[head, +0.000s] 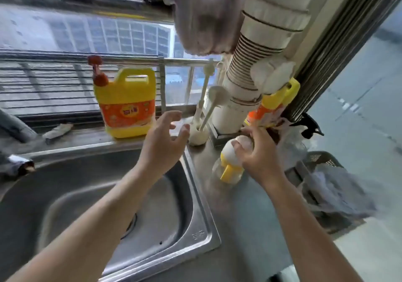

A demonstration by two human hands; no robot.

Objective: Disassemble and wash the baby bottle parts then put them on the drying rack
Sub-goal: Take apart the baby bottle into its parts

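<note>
Landmark: the stainless steel sink (204,205), dry and with nothing in it. Behind the sink, on the sill, stands a yellow plastic detergent jug with an orange label and a red pump (128,103), untouched. Above the sink's far right corner hovers the left hand (162,138), fingers spread wide and holding nothing. Just beyond that same corner stands a white holder with pale long-handled bottle brushes (199,135), untouched. To the right of the sink, on the metal counter, stands the clear baby bottle with yellow collar and handles and a white domed cap (228,162), upright or nearly so and fully assembled. The right hand (256,153) grips it from above, fingers curled over the dome. Further right of the sink sits a dark grey plastic basket holding a crumpled clear bag (322,160); whether it serves as the drying rack cannot be told. Assessment: the task is at the disassembly step, with no part removed or washed. The next move likely calls for the free left hand to steady the bottle body while the right pulls off the cap.
</note>
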